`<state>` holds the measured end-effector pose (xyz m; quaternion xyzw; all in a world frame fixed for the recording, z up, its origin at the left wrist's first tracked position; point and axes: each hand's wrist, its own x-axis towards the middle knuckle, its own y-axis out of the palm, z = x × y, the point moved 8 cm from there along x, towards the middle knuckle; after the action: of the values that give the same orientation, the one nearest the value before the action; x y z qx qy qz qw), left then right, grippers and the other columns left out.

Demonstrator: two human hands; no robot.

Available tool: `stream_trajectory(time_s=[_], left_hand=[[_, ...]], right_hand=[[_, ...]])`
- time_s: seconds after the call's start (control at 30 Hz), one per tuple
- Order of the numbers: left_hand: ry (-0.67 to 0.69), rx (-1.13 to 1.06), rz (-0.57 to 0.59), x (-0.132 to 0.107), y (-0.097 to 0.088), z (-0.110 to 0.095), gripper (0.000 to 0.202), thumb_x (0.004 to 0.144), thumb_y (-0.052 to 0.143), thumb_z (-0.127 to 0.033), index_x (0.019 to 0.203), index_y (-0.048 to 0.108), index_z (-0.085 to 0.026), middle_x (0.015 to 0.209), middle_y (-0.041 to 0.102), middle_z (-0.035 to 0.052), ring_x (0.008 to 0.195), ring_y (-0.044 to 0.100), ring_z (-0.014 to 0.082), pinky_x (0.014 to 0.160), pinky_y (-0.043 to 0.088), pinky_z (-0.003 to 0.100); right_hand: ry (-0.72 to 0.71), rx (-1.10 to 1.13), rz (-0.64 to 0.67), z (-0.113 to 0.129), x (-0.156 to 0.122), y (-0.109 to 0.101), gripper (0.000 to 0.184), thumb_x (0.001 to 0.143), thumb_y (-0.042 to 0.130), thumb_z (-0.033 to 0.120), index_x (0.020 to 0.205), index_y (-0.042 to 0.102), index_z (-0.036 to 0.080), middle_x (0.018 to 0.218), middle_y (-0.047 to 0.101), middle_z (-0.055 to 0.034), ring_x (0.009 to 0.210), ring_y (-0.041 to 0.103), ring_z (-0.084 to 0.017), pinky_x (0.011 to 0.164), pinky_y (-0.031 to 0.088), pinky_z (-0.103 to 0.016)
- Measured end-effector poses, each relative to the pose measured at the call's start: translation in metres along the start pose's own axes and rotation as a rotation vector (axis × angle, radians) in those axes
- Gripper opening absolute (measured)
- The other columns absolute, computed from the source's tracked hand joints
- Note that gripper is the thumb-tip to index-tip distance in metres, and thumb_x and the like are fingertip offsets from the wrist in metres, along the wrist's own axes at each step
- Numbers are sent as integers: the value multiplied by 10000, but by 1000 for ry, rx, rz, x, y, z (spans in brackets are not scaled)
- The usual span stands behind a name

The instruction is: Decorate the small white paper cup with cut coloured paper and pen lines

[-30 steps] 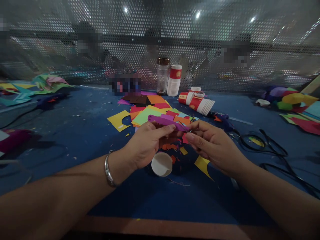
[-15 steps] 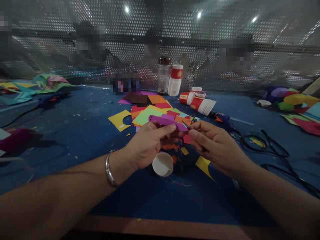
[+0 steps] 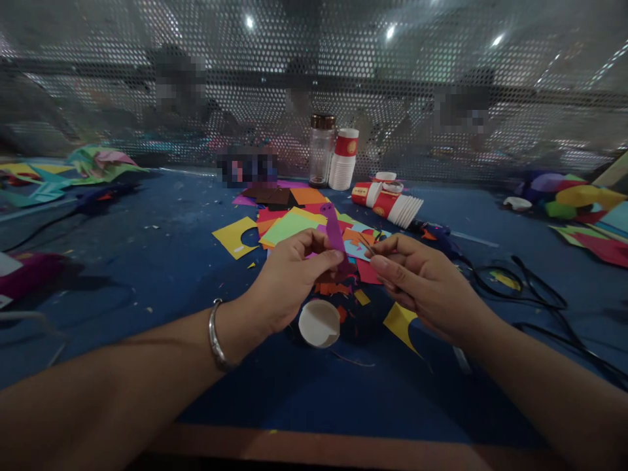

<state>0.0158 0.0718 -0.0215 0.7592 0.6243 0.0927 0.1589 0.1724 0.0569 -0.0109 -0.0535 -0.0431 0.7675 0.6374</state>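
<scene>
My left hand (image 3: 299,275) pinches a purple paper strip (image 3: 334,230) between thumb and fingers, near its lower end. The strip stands roughly upright, with small dark marks at its rounded top. My right hand (image 3: 417,275) is closed on a thin, dark, pointed tool (image 3: 367,244); its tip points up and left, apart from the strip, and its handle is hidden in my fingers. Below my hands is a white paper cup (image 3: 319,323), its open mouth facing me. Behind them lies a pile of coloured paper (image 3: 289,226).
A clear bottle (image 3: 320,154) and a cup stack (image 3: 343,160) stand at the back; more stacked cups (image 3: 387,201) lie nearby. Right of these sits a glue gun (image 3: 434,237) with a black cord (image 3: 534,294). Yellow paper scraps (image 3: 400,324) lie around. A perforated metal screen (image 3: 314,65) rises behind.
My left hand has turned the purple strip from nearly level to upright, its marked end now at the top. The pointed tool has come apart from the strip; my right hand stays almost in place.
</scene>
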Motion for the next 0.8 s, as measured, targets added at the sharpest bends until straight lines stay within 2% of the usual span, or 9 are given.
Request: stream_trajectory(time_s=[0.17, 0.27, 0.47, 0.6, 0.8], left_hand=[[-27, -5, 85, -1, 5, 2, 161, 780, 774, -217, 896, 685, -151, 770, 704, 8, 612, 616, 117, 584, 494, 265], [-24, 17, 100, -1, 5, 3, 150, 757, 795, -213, 839, 684, -153, 713, 679, -1, 584, 596, 109, 552, 443, 251], [13, -24, 138, -2, 7, -1, 277, 719, 884, -255, 680, 629, -153, 657, 625, -32, 616, 573, 83, 656, 486, 247], [16, -55, 111, -1, 4, -1, 216, 699, 874, -164, 782, 677, -138, 730, 686, -19, 673, 628, 89, 694, 507, 237], [-5, -70, 10, 0, -2, 0, 482, 664, 892, -98, 1064, 628, -148, 715, 726, -12, 645, 656, 106, 632, 498, 215]], right_hand=[[-43, -85, 11, 7, -1, 2, 455, 772, 815, 563, 905, 563, 208, 637, 517, 66, 524, 396, -61, 465, 310, -199], [-90, -105, 23, 11, -1, 4, 419, 794, 803, 536, 921, 585, 201, 642, 517, 63, 523, 400, -63, 444, 287, -199], [-119, -153, 25, 11, -1, 2, 393, 817, 786, 519, 944, 603, 195, 660, 561, 49, 500, 409, -60, 423, 260, -212], [-122, -163, 23, 11, -2, 2, 394, 817, 789, 523, 943, 600, 200, 660, 556, 52, 503, 419, -64, 430, 255, -218], [-145, -183, 41, 10, -1, 5, 363, 840, 766, 505, 969, 614, 201, 666, 558, 52, 482, 388, -59, 427, 247, -220]])
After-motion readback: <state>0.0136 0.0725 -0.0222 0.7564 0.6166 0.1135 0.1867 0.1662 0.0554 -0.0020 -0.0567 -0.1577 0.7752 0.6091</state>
